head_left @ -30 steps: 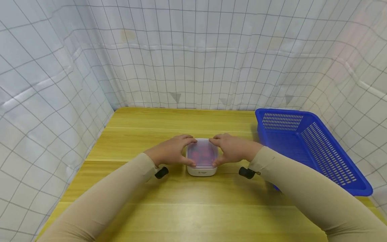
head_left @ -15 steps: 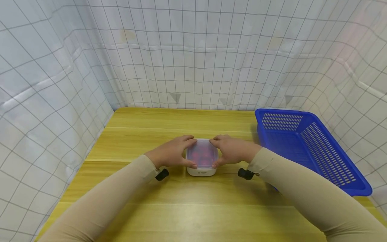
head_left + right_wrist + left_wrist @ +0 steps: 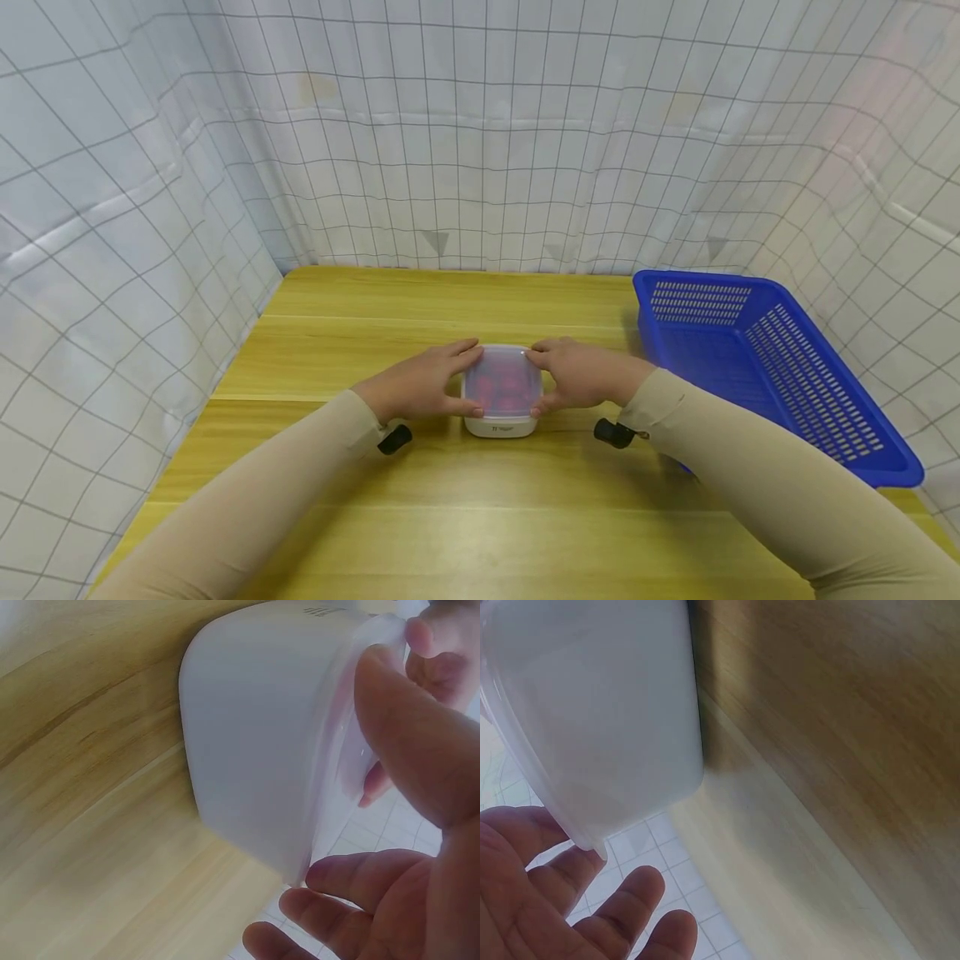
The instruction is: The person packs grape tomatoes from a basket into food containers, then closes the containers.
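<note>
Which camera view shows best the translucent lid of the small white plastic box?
The head view: there the whole translucent lid faces the camera, red things dim beneath it, between the left hand and right hand. The left wrist view shows only its rim; the right wrist view shows one edge.

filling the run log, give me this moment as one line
left hand: grips container lid | right hand: grips lid | white container: on table | blue basket: right

One lidded container (image 3: pixel 501 392), one blue basket (image 3: pixel 780 367), two hands.
</note>
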Action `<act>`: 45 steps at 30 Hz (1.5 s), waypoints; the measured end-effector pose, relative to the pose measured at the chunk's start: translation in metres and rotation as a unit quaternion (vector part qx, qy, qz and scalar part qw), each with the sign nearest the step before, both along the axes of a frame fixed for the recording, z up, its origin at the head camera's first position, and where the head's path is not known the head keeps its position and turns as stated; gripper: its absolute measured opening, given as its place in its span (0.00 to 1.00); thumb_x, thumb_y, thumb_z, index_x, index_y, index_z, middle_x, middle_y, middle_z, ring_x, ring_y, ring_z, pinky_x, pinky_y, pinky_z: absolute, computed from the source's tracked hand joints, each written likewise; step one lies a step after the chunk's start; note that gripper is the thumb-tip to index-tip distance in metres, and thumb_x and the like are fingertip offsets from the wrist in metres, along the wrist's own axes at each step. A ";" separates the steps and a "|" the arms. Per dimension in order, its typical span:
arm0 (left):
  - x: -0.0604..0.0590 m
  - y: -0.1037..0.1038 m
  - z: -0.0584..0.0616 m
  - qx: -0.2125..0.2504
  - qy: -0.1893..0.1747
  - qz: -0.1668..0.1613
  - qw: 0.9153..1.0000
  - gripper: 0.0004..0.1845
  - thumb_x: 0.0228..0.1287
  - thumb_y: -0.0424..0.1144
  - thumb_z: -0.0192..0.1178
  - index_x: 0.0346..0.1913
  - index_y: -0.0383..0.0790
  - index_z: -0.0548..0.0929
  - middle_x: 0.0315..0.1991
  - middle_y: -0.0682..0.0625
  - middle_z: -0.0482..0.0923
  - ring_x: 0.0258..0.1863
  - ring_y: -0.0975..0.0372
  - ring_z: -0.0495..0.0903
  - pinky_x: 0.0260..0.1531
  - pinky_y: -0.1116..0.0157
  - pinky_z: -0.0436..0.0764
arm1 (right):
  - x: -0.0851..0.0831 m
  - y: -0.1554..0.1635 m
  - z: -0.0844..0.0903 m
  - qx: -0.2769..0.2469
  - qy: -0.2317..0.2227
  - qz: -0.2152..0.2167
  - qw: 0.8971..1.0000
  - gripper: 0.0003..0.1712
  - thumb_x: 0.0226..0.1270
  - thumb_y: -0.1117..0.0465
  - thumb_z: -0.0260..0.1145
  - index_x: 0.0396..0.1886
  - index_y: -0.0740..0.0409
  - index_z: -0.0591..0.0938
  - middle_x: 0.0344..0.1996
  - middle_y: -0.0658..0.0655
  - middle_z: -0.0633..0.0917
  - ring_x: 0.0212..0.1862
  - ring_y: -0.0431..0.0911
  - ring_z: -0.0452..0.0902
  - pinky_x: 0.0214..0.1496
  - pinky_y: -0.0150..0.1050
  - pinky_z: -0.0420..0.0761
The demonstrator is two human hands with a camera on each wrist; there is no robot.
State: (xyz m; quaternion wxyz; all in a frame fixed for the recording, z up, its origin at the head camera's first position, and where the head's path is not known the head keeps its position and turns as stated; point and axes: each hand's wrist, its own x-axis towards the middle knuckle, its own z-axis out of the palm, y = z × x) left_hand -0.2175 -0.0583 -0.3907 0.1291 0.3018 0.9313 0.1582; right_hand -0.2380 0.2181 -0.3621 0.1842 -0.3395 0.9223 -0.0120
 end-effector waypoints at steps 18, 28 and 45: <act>0.000 0.000 -0.002 0.008 -0.015 0.012 1.000 0.56 0.65 0.69 0.66 0.85 0.42 0.55 0.86 0.45 0.49 0.83 0.45 0.58 0.78 0.45 0.64 | 0.005 -0.005 0.003 0.014 0.000 -0.002 1.000 0.58 0.67 0.34 0.72 0.83 0.64 0.61 0.80 0.67 0.65 0.79 0.65 0.64 0.79 0.57 0.66; 0.002 0.001 -0.002 0.012 -0.026 0.018 0.999 0.56 0.65 0.68 0.67 0.85 0.42 0.54 0.87 0.45 0.47 0.82 0.45 0.59 0.76 0.46 0.67 | 0.007 -0.007 0.003 0.019 0.000 -0.003 1.000 0.58 0.68 0.35 0.72 0.83 0.66 0.60 0.81 0.67 0.65 0.78 0.62 0.67 0.79 0.54 0.69; 0.004 -0.001 -0.004 0.024 -0.032 0.020 0.999 0.57 0.65 0.68 0.66 0.86 0.43 0.52 0.87 0.46 0.46 0.81 0.46 0.61 0.75 0.46 0.69 | 0.009 -0.010 0.002 0.021 0.004 -0.004 1.000 0.58 0.67 0.36 0.73 0.82 0.68 0.61 0.80 0.67 0.65 0.77 0.61 0.68 0.79 0.54 0.69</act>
